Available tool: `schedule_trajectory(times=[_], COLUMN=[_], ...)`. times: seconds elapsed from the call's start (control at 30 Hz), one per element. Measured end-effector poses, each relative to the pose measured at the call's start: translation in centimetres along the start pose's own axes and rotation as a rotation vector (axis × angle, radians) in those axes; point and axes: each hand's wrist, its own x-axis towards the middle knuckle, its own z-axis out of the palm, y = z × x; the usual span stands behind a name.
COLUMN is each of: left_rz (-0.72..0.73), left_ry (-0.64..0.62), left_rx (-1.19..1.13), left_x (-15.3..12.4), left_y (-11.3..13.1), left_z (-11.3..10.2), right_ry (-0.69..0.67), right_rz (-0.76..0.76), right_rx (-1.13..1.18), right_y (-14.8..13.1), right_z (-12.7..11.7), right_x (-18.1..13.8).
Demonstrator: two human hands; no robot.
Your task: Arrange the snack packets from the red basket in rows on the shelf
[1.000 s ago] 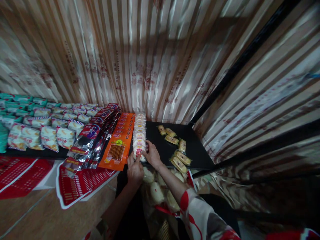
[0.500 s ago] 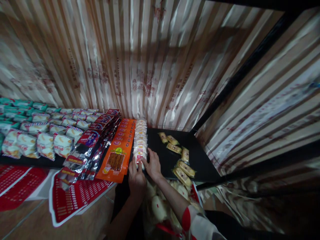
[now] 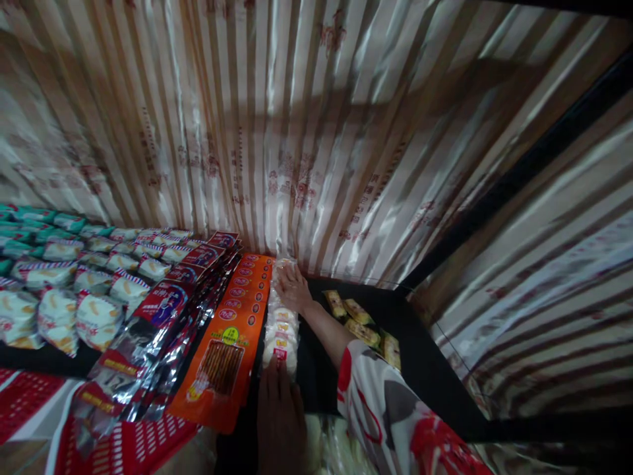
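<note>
A row of small white wrapped packets (image 3: pixel 283 328) with red and yellow labels runs front to back on the black shelf (image 3: pixel 321 389). My right hand (image 3: pixel 293 289) reaches over the row and lies on its far end by the curtain, fingers stretched out. At the near end, my left hand (image 3: pixel 281 412) touches the front packet with its fingers extended; it is dark and partly blurred. Just left of the row lie flat orange snack bags (image 3: pixel 232 330). Right of my right forearm are several loose yellow wrapped pieces (image 3: pixel 363 332).
Dark foil bags (image 3: pixel 165 297) overlap left of the orange ones, followed by white snack packets (image 3: pixel 99 320) and green packets (image 3: pixel 30 227). A striped curtain (image 3: pixel 316 132) hangs behind. Red baskets (image 3: pixel 128 442) stand below the shelf edge. A black bar (image 3: pixel 494 185) slants at right.
My right hand has moved from the near end to the far end of the white row. My left hand stays at the front. The view has shifted closer, and fewer yellow pieces show.
</note>
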Motion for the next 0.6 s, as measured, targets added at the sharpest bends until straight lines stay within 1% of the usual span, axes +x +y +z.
schedule_trajectory(times=[0.07, 0.13, 0.27, 0.33, 0.47, 0.6], left_rz=[-0.030, -0.046, -0.017, -0.009, -0.039, -0.060], left_ry=[0.002, -0.023, -0.064, -0.052, -0.005, -0.019], left_rx=[0.017, 0.028, 0.054, 0.058, 0.037, 0.025], left_x=[0.0, 0.2, 1.1, 1.6, 2.2, 2.3], left_y=[0.1, 0.2, 0.3, 0.3, 0.3, 0.3], left_z=[0.5, 0.7, 0.6, 0.4, 0.4, 0.8], right_ry=[-0.052, -0.067, -0.032, -0.019, 0.023, 0.089], right_rz=[0.033, 0.056, 0.057, 0.056, 0.059, 0.049], right_rx=[-0.003, -0.007, 0.009, 0.012, -0.008, -0.013], right_y=[0.1, 0.3, 0.7, 0.7, 0.5, 0.9], right_z=[0.2, 0.4, 0.3, 0.2, 0.5, 0.5], right_x=[0.7, 1.0, 1.0, 1.0, 0.8, 2.3])
